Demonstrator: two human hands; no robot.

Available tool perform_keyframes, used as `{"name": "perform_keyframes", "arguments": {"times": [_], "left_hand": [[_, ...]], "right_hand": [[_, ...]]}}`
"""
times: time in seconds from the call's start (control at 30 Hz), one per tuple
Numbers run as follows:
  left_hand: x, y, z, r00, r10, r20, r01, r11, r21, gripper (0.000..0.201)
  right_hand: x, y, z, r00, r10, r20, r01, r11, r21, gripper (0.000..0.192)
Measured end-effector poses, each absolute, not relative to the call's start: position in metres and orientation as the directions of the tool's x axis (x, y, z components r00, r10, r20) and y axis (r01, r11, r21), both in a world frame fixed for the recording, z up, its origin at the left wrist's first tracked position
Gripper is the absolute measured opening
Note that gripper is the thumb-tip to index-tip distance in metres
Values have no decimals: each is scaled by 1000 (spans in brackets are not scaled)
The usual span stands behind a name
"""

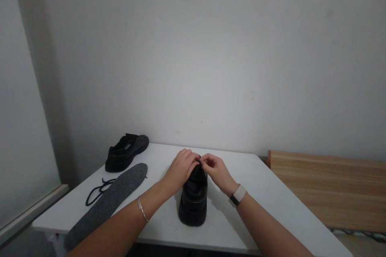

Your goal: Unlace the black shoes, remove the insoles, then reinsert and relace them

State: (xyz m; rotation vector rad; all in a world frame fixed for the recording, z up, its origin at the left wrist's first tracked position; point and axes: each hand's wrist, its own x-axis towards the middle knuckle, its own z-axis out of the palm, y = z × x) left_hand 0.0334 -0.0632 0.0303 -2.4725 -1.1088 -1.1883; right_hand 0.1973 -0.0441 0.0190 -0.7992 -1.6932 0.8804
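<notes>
Nearest me, the shoe [193, 196] stands heel-first on the table [265, 200]. My left hand [180, 168] curls over its tongue; my right hand [215, 170] pinches something small at the top, too dark to identify. Left lie an insole [111, 196] and lace [96, 190], then a second shoe [126, 151].

Single head-worn view, forward and slightly down, near the white table [247, 192].

dim, soft light, faint shadows
</notes>
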Motion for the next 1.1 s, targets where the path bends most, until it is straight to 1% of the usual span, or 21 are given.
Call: {"name": "perform_keyframes", "arguments": {"times": [0.13, 0.23, 0.37, 0.53, 0.63, 0.7, 0.77, 0.8, 0.87, 0.93, 1.0, 1.03, 1.07, 1.1], "left_hand": [[23, -70, 29, 437, 586, 683, 694, -702, 158, 14], [18, -74, 28, 435, 612, 660, 704, -689, 175, 16], [16, -78, 26, 406, 653, 639, 698, -673, 245, 16], [16, -84, 27, 329, 689, 645, 630, -670, 394, 16], [11, -89, 25, 225, 718, 658, 552, -651, 521, 18], [7, -91, 20, 152, 750, 644, 508, -618, 600, 20], [4, -92, 13, 106, 780, 617, 481, -583, 655, 20], [3, -92, 9, 99, 792, 603, 471, -571, 672, 20], [4, -91, 2, 104, 804, 586, 455, -562, 691, 18], [5, -90, -3, 110, 805, 583, 441, -566, 697, 18], [6, -89, -5, 106, 803, 586, 431, -568, 701, 17], [6, -88, -6, 104, 804, 585, 428, -567, 704, 17], [6, -87, -6, 103, 807, 582, 426, -565, 707, 17], [6, -87, -7, 105, 810, 578, 424, -562, 710, 16]], "right_hand": [[194, -45, 19, -206, 822, 531, 244, 569, -785, 5], [193, -44, 17, -190, 820, 540, 298, 572, -764, 4], [193, -43, 13, -154, 817, 555, 346, 571, -744, 4], [198, -42, 11, -177, 807, 563, 366, 585, -724, 6], [202, -52, 18, -171, 801, 574, 365, 593, -718, 13], [203, -69, 25, -145, 791, 594, 411, 594, -691, 17], [200, -91, 34, -187, 785, 591, 491, 596, -636, 21], [197, -104, 37, -252, 781, 572, 530, 605, -594, 22], [191, -127, 42, -409, 763, 501, 608, 637, -474, 25], [184, -142, 42, -494, 763, 416, 706, 632, -321, 35], [180, -149, 40, -503, 792, 347, 792, 583, -183, 42], [179, -150, 39, -496, 807, 322, 818, 558, -140, 42], [180, -149, 37, -492, 817, 302, 830, 545, -123, 41], [180, -148, 36, -493, 821, 290, 829, 544, -130, 38]]}}
